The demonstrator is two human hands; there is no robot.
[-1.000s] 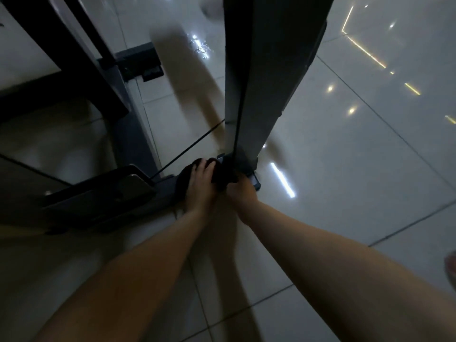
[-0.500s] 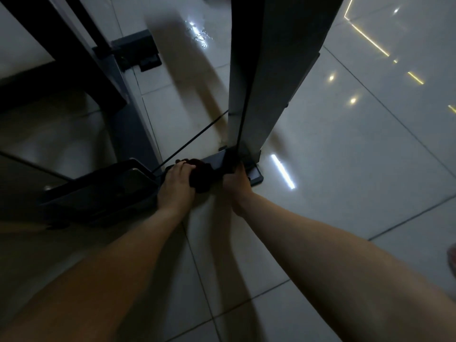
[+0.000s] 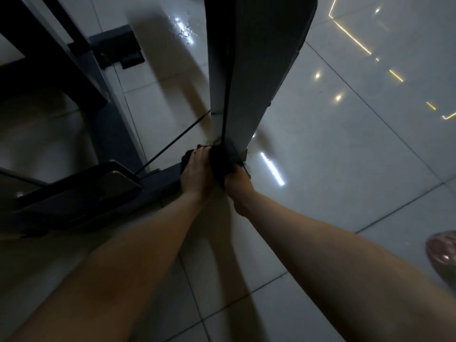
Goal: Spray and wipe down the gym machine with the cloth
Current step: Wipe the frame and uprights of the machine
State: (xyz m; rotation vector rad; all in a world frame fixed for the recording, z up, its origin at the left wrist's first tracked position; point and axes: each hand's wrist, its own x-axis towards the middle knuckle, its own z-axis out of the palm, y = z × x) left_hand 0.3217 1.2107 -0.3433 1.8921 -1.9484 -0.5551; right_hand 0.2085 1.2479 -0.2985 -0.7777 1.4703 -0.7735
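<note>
The gym machine's tall dark upright post (image 3: pixel 249 70) rises from a low base bar (image 3: pixel 160 178) on the tiled floor. A dark cloth (image 3: pixel 218 161) is bunched at the foot of the post. My left hand (image 3: pixel 196 174) lies over the cloth's left part with its fingers laid across it, pressing it against the base. My right hand (image 3: pixel 238 183) grips the cloth's right end just below the post's foot. No spray bottle is in sight.
A thin black cable (image 3: pixel 172 144) runs from the post down to a dark footplate (image 3: pixel 81 191) at the left. More dark frame bars (image 3: pixel 49 58) and a foot block (image 3: pixel 118 48) stand at the back left. Glossy tiles (image 3: pixel 345 156) spread to the right; a pinkish shoe tip (image 3: pixel 441 248) shows at the right edge.
My left hand slid the cloth left along the base bar, then back right to the foot of the post. My right hand stayed at the post's foot.
</note>
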